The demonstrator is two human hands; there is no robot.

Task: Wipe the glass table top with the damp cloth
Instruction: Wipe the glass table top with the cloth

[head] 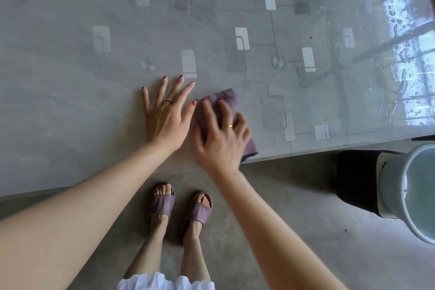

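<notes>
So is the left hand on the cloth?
No, the right hand presses the purple cloth on the glass table top; the left hand rests flat beside it.

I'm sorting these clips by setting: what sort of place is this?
Likely a home, maybe a dining area: a patterned glass table top, slippers worn on a concrete floor, and a bucket beside the table.

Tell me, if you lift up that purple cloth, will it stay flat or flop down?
It would probably flop: the cloth is soft folded fabric, pressed flat under the right hand. It likely slides easily, since the glass of the table looks smooth and wet. It is probably light, though dampness may add a little weight.
</notes>
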